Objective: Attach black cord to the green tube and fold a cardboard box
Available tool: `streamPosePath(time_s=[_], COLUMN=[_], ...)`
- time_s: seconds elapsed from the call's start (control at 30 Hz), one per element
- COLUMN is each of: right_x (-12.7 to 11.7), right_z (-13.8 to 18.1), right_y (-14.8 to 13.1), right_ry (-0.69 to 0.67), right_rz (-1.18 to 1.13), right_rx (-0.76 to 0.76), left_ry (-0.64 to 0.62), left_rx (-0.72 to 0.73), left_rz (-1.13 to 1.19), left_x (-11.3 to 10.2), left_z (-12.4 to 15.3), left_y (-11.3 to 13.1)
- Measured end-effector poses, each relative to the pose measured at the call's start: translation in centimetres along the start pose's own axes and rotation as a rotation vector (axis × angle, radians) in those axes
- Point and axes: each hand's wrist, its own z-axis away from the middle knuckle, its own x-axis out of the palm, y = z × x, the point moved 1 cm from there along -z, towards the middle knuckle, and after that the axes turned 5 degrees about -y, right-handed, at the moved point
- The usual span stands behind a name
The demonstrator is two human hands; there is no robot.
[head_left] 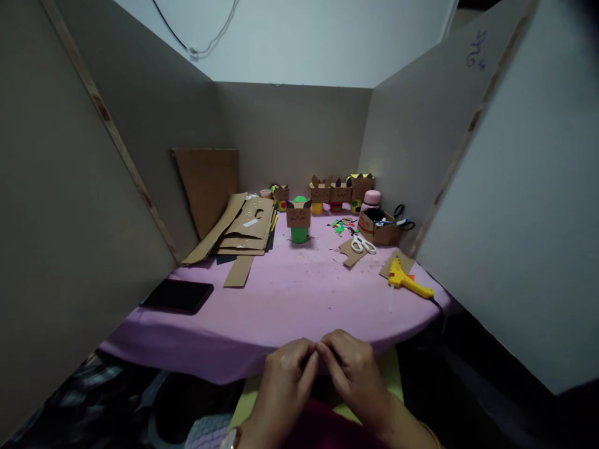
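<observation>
Head: left hand (284, 374), right hand (353, 369); grasp hidden.

Left hand (285, 374), right hand (356, 369): both curled, knuckles up, fingertips meeting just off the near edge of the purple-covered desk (281, 312). Anything pinched between them is hidden.

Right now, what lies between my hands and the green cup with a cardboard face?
Head view: only bare pink tablecloth between the left hand, the right hand and the green cup.
</observation>
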Motion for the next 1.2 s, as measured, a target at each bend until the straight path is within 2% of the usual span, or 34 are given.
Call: streamPosePath(time_s=[0.13,0.23,0.3,0.57,0.6,0.67,0.73,0.77,0.87,0.97,1.1,1.2], right_x=[-0.2,-0.6,-0.7,-1.1,-1.2,-1.3,-1.4,-1.3,-1.1,-0.8,-0.7,-0.6], right_z=[-0.4,-0.8,-1.0,-1.5,-1.5,-1.6,-1.8,-1.8,-1.9,-1.8,-1.6,-1.6], right_y=[0.2,0.5,0.6,0.6,0.5,0.4,0.2,0.0,-0.6,-0.9,-0.7,-0.5], right_ry=[-0.069,-0.101,-0.110,-0.112,-0.115,-0.121,-0.129,-0.136,-0.140,-0.148,-0.153,-0.132], right_rz=[-0.076,-0.238,-0.308,-0.315,-0.304,-0.285,-0.267,-0.258,-0.234,-0.232,-0.259,-0.266], right_rx=[0.096,0.216,0.268,0.274,0.265,0.245,0.221,0.208,0.162,0.142,0.163,0.182], left_ry=[-0.048,-0.149,-0.215,-0.259,-0.235,-0.098,0.069,0.109,0.035,-0.037,-0.083,-0.076], left_rx=[-0.048,-0.104,-0.132,-0.103,-0.099,-0.092,-0.098,-0.110,-0.162,-0.208,-0.264,-0.311], left_rz=[0.182,0.386,0.442,0.092,0.048,0.007,0.079,0.164,0.522,0.667,0.774,0.846], left_x=[-0.3,-0.7,-1.0,-2.6,-3.0,-3.7,-4.2,-4.2,-3.2,-1.4,0.5,1.0], left_z=[-0.4,-0.9,-1.1,0.7,0.9,1.0,0.8,0.5,-0.3,-0.8,-0.9,-0.9], left_y=[-0.4,-1.0,-1.3,-3.5,-3.9,-4.3,-3.7,-3.1,-0.8,0.3,-0.8,-1.9])
